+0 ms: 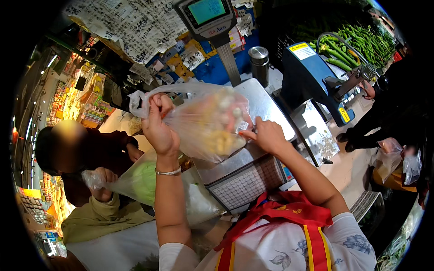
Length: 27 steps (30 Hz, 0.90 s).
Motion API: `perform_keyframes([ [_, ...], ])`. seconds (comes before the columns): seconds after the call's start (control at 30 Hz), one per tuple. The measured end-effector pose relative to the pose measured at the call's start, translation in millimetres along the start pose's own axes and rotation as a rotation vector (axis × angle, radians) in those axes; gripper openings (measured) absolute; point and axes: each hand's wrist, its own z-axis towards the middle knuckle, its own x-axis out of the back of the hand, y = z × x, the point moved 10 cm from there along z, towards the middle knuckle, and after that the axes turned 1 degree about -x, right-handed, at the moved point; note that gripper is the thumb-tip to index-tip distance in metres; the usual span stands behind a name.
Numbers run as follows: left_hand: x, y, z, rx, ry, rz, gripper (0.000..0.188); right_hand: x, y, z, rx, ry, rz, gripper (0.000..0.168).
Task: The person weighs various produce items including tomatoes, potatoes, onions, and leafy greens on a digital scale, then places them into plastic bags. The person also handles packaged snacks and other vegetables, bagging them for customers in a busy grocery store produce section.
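My left hand [159, 120] grips the gathered handles of a translucent plastic bag [190, 125]. Inside the bag are pale round items and yellow and pinkish produce, blurred by the film. The bag hangs over the steel plate [268, 101] of an electronic scale. At the bag's right side is my right hand [269, 135], its thumb stretched towards a small white printed label [242, 126] on the plastic. Thumb and forefinger stand apart; whether the thumb presses the label is hard to tell. The scale's white keypad [247, 183] lies between my forearms.
Another person's hand [103, 183] at left holds a bag with a green vegetable [149, 178]. The scale's display [206, 12] rises behind on a post, near a steel flask [258, 62]. A blue bag-sealing machine [312, 78] and green peppers [366, 44] are at right.
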Motion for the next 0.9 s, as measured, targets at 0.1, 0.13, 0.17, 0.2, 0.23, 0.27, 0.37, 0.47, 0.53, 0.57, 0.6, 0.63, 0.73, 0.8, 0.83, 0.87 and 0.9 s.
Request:
perform_keyframes([
  [0.1,-26.8,22.7,-0.2,-0.056,-0.024,-0.006,0.011,37.5,5.8,-2.4,-0.057,-0.061,0.232,0.071],
  [0.13,-51.1,28.0,-0.8,-0.025,-0.073,-0.039,0.011,63.3,-6.9,-2.6,0.185,0.134,0.376,0.084],
  [0.17,-71.3,29.7,-1.1,0.005,-0.124,-0.072,0.011,91.7,-14.6,-8.9,0.431,0.33,0.51,0.099],
  [0.2,-84.3,30.5,-0.2,0.01,-0.169,-0.208,0.009,102.2,-30.7,-9.0,0.542,0.299,0.48,0.109],
  [0.23,-102.0,29.2,1.0,0.039,-0.219,-0.24,0.009,111.5,-49.5,-9.1,0.644,0.271,0.447,0.12],
  [0.27,-123.3,31.4,2.0,0.068,-0.271,-0.273,0.01,111.7,-61.2,-6.4,0.703,0.241,0.508,0.127],
  [0.37,-177.2,27.9,-4.6,0.119,-0.299,-0.207,0.013,94.4,-100.7,-28.9,0.709,-0.03,0.72,0.128],
  [0.47,-228.6,13.5,-23.8,0.213,-0.422,-0.202,0.016,109.3,-92.9,-58.1,0.503,-0.094,1.003,0.095],
  [0.53,-261.8,4.6,-48.5,0.307,-0.515,-0.246,0.016,99.8,-60.8,-74.3,0.225,-0.206,1.179,0.067],
  [0.57,-274.6,-4.1,-60.2,0.386,-0.556,-0.265,0.016,99.2,-52.5,-84.1,0.215,-0.218,1.206,0.06],
  [0.6,-287.5,-9.4,-69.7,0.414,-0.634,-0.303,0.016,100.6,-43.1,-94.8,0.203,-0.226,1.227,0.053],
  [0.63,-294.6,-21.9,-80.0,0.504,-0.611,-0.301,0.015,101.9,-32.9,-104.8,0.191,-0.23,1.249,0.045],
  [0.73,-318.4,-40.7,-122.5,0.711,-0.676,-0.316,0.02,79.2,-10.4,-124.6,0.294,-0.284,1.234,0.054],
  [0.8,-333.7,-53.3,-131.7,0.717,-0.635,-0.363,0.028,68.4,7.4,-128.0,0.312,-0.354,1.641,0.058],
  [0.83,-343.5,-55.5,-133.1,0.723,-0.637,-0.401,0.03,52.1,23.7,-135.5,0.198,-0.432,1.788,0.059],
  [0.87,-350.6,-57.4,-137.3,0.747,-0.647,-0.382,0.029,44.4,37.1,-137.3,0.158,-0.401,1.769,0.056],
  [0.9,-356.8,-61.4,-142.8,0.776,-0.655,-0.364,0.029,43.7,47.5,-138.2,0.112,-0.37,1.753,0.053],
])
